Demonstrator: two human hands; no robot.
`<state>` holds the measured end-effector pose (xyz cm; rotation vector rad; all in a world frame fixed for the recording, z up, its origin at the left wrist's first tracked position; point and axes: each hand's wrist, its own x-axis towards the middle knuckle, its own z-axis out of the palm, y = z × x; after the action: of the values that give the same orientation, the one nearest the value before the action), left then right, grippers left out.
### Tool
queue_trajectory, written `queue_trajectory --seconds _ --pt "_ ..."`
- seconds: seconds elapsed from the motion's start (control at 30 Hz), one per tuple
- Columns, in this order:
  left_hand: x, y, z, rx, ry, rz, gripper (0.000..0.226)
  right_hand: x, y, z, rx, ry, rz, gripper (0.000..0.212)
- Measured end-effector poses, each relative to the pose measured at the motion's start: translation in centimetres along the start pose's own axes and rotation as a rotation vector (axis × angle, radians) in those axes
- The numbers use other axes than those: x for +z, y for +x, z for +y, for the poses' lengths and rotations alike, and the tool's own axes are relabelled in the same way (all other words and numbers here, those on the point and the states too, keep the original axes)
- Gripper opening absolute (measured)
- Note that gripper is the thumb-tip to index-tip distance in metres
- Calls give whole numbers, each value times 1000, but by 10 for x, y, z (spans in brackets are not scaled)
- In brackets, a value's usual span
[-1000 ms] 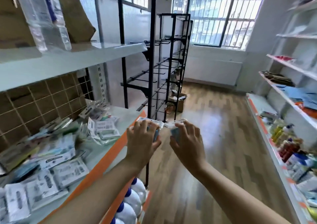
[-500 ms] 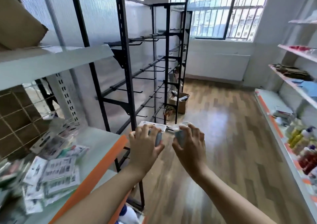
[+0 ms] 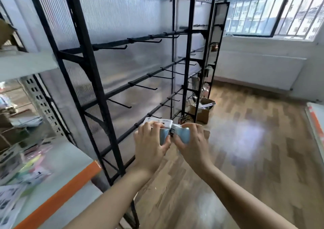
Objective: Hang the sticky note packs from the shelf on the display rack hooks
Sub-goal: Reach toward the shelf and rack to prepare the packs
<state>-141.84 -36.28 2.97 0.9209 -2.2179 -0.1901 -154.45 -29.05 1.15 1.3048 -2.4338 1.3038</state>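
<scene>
Two blue packs are gripped, one in the left hand (image 3: 150, 141) and one in the right hand (image 3: 190, 141), side by side. The rack hooks (image 3: 143, 86) are found ahead and to the left, pointing rightward; the left hand is nearer.

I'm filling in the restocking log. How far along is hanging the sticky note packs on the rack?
Done: nothing hung yet; every visible hook on the black metal display rack is bare. In hand: the left hand and right hand each grip a pale blue sticky note pack near the lower hooks. Left: hanging these two, plus the blurred packs lying on the white, orange-edged shelf.
</scene>
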Motion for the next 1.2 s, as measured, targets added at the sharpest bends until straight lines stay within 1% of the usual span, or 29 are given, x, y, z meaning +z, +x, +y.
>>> queue_trajectory --seconds 0.07,0.17,0.23,0.3,0.33,0.4,0.47,0.53,0.57,0.6,0.67,0.73,0.8,0.87,0.9,0.93,1.0,1.13,1.2 --pt "8 12 4 -6 -17 11 36 2 20 9 -20 106 -22 42" --pt "21 36 6 -40 -60 50 37 8 53 15 -8 280 -51 30" --pt "31 56 5 -71 -80 79 40 13 77 16 68 429 -115 21" --pt "40 79 2 -77 -88 143 41 16 104 17 186 591 -209 15" --pt "44 90 1 -76 -85 180 41 16 117 15 239 688 -267 14" --pt "50 113 -3 -71 -68 243 42 19 142 13 276 810 -371 20" --pt "54 136 -7 -60 -51 290 43 23 169 7 250 845 -481 21" --pt "57 159 -12 -51 -42 294 42 28 196 -3 206 874 -605 23" --pt "58 169 -15 -42 -27 295 42 32 209 -7 184 881 -642 17" --pt "59 178 -19 -26 2 310 41 34 222 -14 161 876 -657 13" --pt "59 193 -27 16 87 358 37 39 245 -20 70 839 -649 21" --pt "58 201 -33 58 169 388 39 44 262 -28 -27 830 -660 20" --pt "54 203 -39 98 231 418 40 51 273 -34 -108 863 -685 28" --pt "47 205 -41 111 256 431 41 59 283 -41 -138 942 -714 26" --pt "43 206 -41 104 261 436 43 65 288 -45 -161 983 -732 31" --pt "39 206 -41 86 256 447 44 68 292 -51 -179 1017 -755 36" --pt "30 206 -38 2 170 494 46 73 300 -64 -238 1049 -790 37" --pt "6 215 -23 -316 -285 696 42 74 315 -87 -393 1080 -885 27" --pt "-6 225 -22 -431 -350 801 45 75 324 -95 -470 1099 -921 28"
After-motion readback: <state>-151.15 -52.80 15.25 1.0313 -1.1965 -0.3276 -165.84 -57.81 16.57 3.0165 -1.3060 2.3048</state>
